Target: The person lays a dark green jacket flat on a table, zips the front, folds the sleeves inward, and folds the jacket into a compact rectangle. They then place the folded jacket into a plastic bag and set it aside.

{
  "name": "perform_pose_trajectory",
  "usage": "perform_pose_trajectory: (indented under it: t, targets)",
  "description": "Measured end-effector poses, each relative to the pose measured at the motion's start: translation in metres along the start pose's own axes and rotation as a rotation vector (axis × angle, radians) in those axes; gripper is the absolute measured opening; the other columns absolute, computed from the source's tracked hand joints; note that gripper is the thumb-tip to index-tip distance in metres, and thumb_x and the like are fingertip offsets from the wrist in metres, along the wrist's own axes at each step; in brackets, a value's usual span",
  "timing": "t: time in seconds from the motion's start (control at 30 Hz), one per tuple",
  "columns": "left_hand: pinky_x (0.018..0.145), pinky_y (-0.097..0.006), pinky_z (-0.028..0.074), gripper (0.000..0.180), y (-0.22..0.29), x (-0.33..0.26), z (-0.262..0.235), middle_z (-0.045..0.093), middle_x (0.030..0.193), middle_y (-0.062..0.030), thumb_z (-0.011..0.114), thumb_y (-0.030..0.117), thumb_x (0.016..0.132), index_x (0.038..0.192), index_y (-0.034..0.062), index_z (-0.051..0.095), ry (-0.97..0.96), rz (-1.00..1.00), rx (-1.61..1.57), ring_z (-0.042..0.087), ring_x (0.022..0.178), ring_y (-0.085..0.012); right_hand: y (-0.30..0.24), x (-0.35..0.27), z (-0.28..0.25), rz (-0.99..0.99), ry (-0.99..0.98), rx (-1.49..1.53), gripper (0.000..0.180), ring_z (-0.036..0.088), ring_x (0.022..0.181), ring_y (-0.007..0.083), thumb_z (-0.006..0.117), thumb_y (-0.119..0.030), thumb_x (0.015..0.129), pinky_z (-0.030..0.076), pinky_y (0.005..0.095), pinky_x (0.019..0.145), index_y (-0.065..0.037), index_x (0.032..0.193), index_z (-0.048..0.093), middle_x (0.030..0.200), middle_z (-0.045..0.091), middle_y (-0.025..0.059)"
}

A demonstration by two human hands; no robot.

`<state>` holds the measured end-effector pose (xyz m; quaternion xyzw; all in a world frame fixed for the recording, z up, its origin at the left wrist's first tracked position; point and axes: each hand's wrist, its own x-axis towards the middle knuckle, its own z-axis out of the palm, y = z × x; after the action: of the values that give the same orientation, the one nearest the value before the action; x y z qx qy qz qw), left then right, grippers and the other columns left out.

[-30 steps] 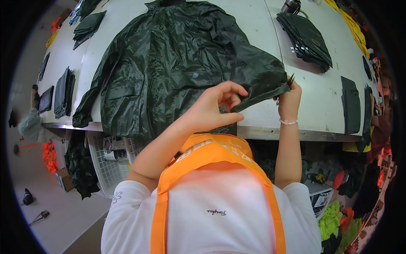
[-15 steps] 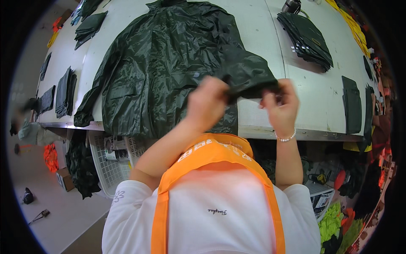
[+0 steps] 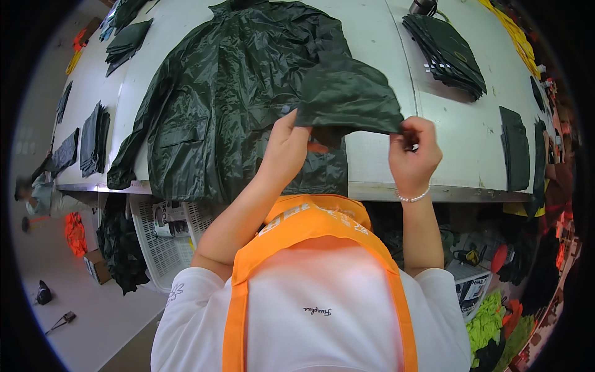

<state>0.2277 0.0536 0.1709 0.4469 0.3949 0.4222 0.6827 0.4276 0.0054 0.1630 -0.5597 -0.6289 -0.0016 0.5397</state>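
I am holding up a corner of the dark green rain jacket (image 3: 235, 99), the flap (image 3: 348, 98) that looks like its sleeve or lower hem, lifted clear of the white table (image 3: 384, 43) while the rest of the garment is lying spread flat across it, collar toward the far edge. My left hand (image 3: 286, 149) is pinching the near edge of the flap, fingers closed on the fabric, and my right hand (image 3: 414, 149) is gripping the opposite corner between thumb and fingertips, so the piece is stretching taut between them. Holding it at two points seems to be keeping the slippery cloth from sagging or sliding back. A bead bracelet (image 3: 414, 197) is sitting on my right wrist. A stack of folded dark pieces (image 3: 447, 53) is lying well apart at the far right of the table, and more folded pieces (image 3: 94, 130) are resting near its left edge. A white plastic basket (image 3: 155, 248) is standing under the table.
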Motion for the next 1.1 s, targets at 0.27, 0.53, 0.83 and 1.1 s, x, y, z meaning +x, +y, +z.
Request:
perform_pose_trajectory:
  t: [0.27,0.53,0.83,1.1]
  targets:
    - [0.049,-0.02,0.044,0.024,0.01,0.005,-0.016,0.055,0.084,-0.0036,0.055,-0.009,0.076,0.094,0.0042,0.048,0.265,0.301,0.448,0.054,0.054,-0.0085,0.017,0.014,-0.007,-0.003,0.15,-0.177,0.011,0.049,0.05,0.0115,0.063,0.002,0.081,0.04,0.0219,0.048,-0.003,0.088,0.057,0.066,0.054,0.0046]
    - [0.071,-0.031,0.048,0.035,0.007,0.008,-0.011,0.059,0.091,-0.0098,0.074,-0.006,0.062,0.09,0.0042,0.057,0.315,0.955,0.95,0.059,0.084,-0.0245,0.007,0.0,-0.005,-0.019,0.009,-0.075,0.012,0.05,0.049,0.0123,0.064,0.004,0.078,0.039,0.0208,0.047,-0.003,0.082,0.057,0.064,0.051,0.0047]
    - [0.065,-0.03,0.049,0.027,-0.005,0.01,-0.01,0.062,0.079,-0.0082,0.074,-0.007,0.059,0.079,0.0036,0.059,0.178,1.065,0.882,0.061,0.074,-0.024,-0.018,-0.007,-0.017,0.228,-0.375,0.07,0.058,0.058,0.072,0.0117,0.081,-0.023,0.071,0.05,0.0228,0.066,-0.002,0.112,0.045,0.089,0.057,0.0068]
    - [0.06,-0.03,0.047,0.026,-0.006,0.008,-0.007,0.062,0.076,-0.0068,0.074,-0.006,0.057,0.077,0.0047,0.061,0.13,1.124,0.943,0.06,0.069,-0.0231,-0.026,-0.004,-0.006,0.429,-0.52,0.467,0.022,0.055,0.08,0.0099,0.059,-0.007,0.091,0.046,0.0225,0.073,0.0,0.107,0.047,0.091,0.057,0.0066]
